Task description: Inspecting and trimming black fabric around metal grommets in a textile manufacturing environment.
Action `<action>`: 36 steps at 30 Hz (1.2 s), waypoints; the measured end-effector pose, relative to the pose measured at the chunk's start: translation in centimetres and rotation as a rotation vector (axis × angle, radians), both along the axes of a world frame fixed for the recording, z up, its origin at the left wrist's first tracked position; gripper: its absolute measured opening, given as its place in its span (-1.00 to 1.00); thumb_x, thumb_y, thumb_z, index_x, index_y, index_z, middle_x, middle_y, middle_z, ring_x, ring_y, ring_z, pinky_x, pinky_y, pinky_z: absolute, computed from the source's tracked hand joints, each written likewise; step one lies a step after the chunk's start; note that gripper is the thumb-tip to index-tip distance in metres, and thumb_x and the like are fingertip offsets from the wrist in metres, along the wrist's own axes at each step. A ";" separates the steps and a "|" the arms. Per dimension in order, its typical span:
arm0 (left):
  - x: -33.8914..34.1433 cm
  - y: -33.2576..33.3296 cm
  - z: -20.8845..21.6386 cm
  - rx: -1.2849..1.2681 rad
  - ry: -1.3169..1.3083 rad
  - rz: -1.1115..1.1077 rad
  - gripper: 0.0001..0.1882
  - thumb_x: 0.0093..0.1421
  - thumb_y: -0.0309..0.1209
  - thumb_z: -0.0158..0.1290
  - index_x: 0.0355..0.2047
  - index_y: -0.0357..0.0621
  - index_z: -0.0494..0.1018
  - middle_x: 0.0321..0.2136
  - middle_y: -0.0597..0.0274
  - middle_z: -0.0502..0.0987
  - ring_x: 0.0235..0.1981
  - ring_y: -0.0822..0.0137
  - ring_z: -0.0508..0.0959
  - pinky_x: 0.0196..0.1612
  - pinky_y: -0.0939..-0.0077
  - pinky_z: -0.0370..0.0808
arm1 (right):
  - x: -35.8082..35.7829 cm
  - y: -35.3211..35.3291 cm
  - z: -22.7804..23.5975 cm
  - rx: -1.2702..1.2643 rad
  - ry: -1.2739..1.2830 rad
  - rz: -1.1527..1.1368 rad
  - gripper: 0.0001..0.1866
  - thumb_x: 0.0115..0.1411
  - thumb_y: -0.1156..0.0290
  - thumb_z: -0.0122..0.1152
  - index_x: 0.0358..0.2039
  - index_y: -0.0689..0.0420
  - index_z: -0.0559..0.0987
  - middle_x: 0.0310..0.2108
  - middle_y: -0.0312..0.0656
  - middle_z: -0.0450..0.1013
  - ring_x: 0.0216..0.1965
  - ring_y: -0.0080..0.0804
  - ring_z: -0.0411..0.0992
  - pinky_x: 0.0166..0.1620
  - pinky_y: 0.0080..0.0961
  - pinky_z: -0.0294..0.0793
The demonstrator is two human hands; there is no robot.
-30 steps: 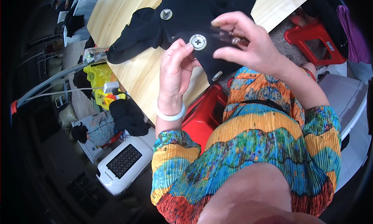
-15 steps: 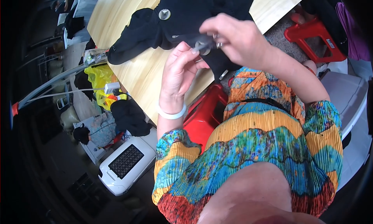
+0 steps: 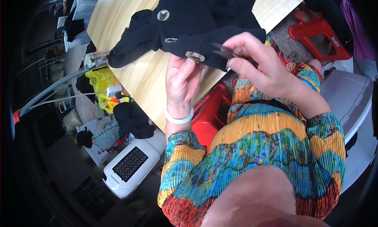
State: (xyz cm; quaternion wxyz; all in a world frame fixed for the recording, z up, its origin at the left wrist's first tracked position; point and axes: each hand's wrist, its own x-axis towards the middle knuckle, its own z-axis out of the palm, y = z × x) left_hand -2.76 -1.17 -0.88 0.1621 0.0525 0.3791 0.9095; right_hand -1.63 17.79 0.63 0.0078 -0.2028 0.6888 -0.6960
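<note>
A black knitted garment (image 3: 193,14) with large round buttons lies spread over the wooden table. My left hand (image 3: 182,79) pinches its near edge at a pale, shiny button (image 3: 195,56), thumb on the button's lower rim. To the right of that, my right hand (image 3: 258,65) is closed round what look like small dark thread snips (image 3: 225,52); their tips are smeared by motion and point at the button, apart from it. Farther up the garment sit a second button (image 3: 163,15) and a third button (image 3: 171,40), seen at a slant.
The wooden table (image 3: 134,83) has its near edge before me. A red stool (image 3: 212,116) stands under it, another red stool (image 3: 321,38) at the right. A yellow bag (image 3: 98,85) and a white plug adapter (image 3: 114,90) are at the left, above a white lidded box (image 3: 132,168).
My right hand has drawn back right and down from the button, the snips with it. My left hand has shifted slightly, and the pinched button now shows face up.
</note>
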 end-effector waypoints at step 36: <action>0.5 0.0 -0.5 0.008 0.046 0.001 -0.59 0.07 -0.51 -0.02 -0.03 -0.15 0.25 -0.10 0.14 0.36 -0.02 0.21 0.32 0.07 0.25 0.17 | -3.2 0.9 -1.2 -0.314 -0.163 -0.296 -0.71 0.17 0.43 -0.08 -0.10 0.24 0.29 -0.36 -0.30 0.33 -0.62 -0.83 0.09 -0.55 -0.89 0.10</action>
